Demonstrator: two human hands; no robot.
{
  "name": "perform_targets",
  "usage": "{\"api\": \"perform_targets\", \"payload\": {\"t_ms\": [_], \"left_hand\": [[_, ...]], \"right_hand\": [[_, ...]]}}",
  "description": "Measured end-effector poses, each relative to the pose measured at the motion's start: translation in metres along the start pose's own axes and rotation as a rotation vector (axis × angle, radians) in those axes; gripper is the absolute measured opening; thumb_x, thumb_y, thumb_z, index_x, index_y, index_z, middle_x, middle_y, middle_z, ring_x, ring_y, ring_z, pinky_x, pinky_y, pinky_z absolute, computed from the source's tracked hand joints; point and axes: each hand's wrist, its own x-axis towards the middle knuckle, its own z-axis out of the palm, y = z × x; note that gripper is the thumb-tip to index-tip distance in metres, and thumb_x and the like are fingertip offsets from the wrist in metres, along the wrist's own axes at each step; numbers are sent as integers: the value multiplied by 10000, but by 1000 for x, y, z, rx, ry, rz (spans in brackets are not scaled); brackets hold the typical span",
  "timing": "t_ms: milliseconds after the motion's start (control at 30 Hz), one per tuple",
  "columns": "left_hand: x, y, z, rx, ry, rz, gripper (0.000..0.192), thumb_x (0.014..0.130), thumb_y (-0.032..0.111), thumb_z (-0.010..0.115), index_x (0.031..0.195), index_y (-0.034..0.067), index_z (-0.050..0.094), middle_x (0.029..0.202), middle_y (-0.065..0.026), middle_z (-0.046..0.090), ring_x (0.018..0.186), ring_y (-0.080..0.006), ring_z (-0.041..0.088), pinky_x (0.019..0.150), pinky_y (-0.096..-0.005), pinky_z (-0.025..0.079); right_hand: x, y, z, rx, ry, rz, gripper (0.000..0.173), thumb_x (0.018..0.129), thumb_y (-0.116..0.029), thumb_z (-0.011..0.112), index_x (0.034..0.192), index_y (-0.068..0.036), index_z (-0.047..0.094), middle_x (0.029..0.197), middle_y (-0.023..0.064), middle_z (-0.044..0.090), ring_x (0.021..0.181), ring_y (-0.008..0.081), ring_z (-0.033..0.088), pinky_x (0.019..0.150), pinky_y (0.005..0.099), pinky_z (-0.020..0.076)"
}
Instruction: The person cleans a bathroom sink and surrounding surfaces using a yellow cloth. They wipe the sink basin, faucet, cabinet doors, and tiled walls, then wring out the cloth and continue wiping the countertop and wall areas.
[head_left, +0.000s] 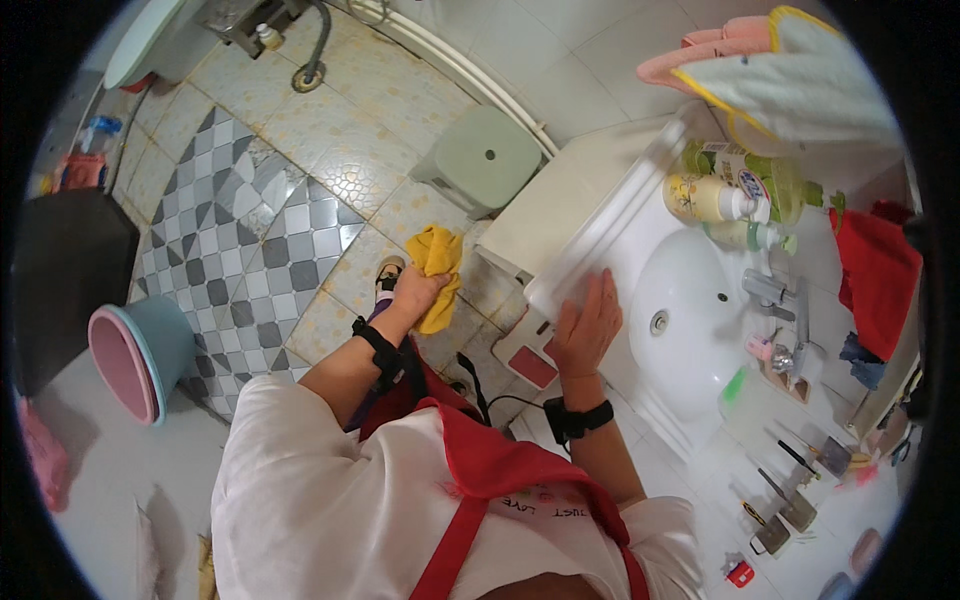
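Note:
My left hand is closed around a bunched yellow cloth, which hangs over the tiled floor beside my shoe. My right hand holds nothing; its fingers are extended over the near rim of the white washbasin, and whether they press on it cannot be told. The bowl with its metal drain lies to the right of this hand. A metal faucet stands at the basin's far side. Pump bottles stand on the basin's upper corner.
A green plastic stool stands on the floor beside the cabinet. Nested pink and blue buckets are at left. A white-and-red step stool lies below the basin edge. Towels hang at upper right, and a red cloth hangs beyond the faucet.

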Motion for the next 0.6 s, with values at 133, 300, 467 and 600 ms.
{"api": "perform_targets", "payload": {"t_ms": [133, 300, 467, 600], "left_hand": [[27, 55, 29, 135, -192, 21, 392, 794, 128, 661, 1153, 11, 555, 1010, -108, 654, 898, -221, 634, 784, -323, 495], [67, 128, 84, 96, -418, 266, 411, 790, 186, 629, 1171, 65, 533, 1084, -180, 608, 998, -351, 580, 844, -386, 459], [116, 173, 155, 161, -400, 518, 329, 749, 85, 575, 1069, 28, 528, 1018, -213, 561, 970, -400, 527, 828, -450, 439], [178, 184, 205, 193, -308, 624, 317, 764, 94, 587, 1065, 22, 515, 990, -216, 545, 954, -406, 522, 828, -447, 436]], "right_hand": [[5, -5, -4, -33, -53, 6, 487, 834, -204, 497, 1274, 0, 449, 1351, 200, 425, 1240, 361, 402, 991, 467, 284], [10, -7, -7, -38, -104, 46, 457, 827, -188, 501, 1242, 0, 463, 1348, 197, 427, 1243, 363, 399, 982, 482, 295], [13, -8, -7, -28, -118, 55, 448, 810, -167, 520, 1222, 3, 473, 1343, 214, 428, 1215, 394, 420, 964, 507, 317], [15, -11, -8, -46, -147, 75, 442, 797, -144, 497, 1198, 42, 488, 1319, 247, 443, 1211, 417, 426, 994, 490, 306]]}}
